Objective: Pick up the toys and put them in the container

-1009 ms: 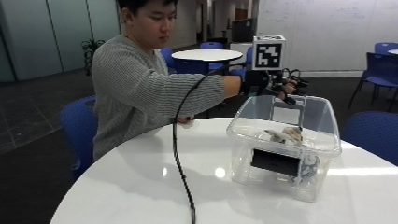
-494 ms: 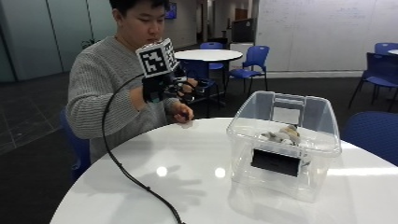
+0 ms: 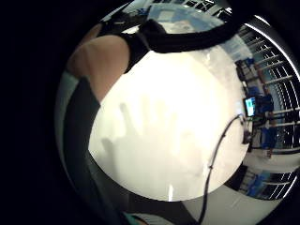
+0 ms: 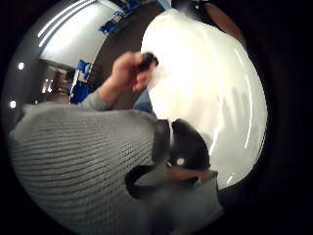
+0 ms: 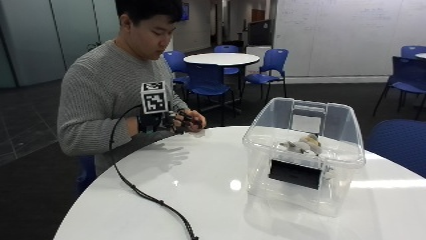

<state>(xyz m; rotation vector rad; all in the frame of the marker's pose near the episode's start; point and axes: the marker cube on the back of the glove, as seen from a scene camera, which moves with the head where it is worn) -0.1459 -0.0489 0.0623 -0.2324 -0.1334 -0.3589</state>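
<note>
Seated at the round white desk [image 5: 200, 185], you hold your gloved right hand [image 5: 162, 123] above its near edge, close to your chest; whether its fingers are spread or curled cannot be told. Your bare left hand [image 5: 192, 121] meets it there, pinching a small dark toy [image 4: 147, 60]. Well apart across the desk stands the clear plastic container [image 5: 303, 155], lid off, with pale toys [image 5: 301, 145] lying inside. Blue chairs [image 5: 265, 67] and another white table [image 5: 221, 59] fill the room behind you.
</note>
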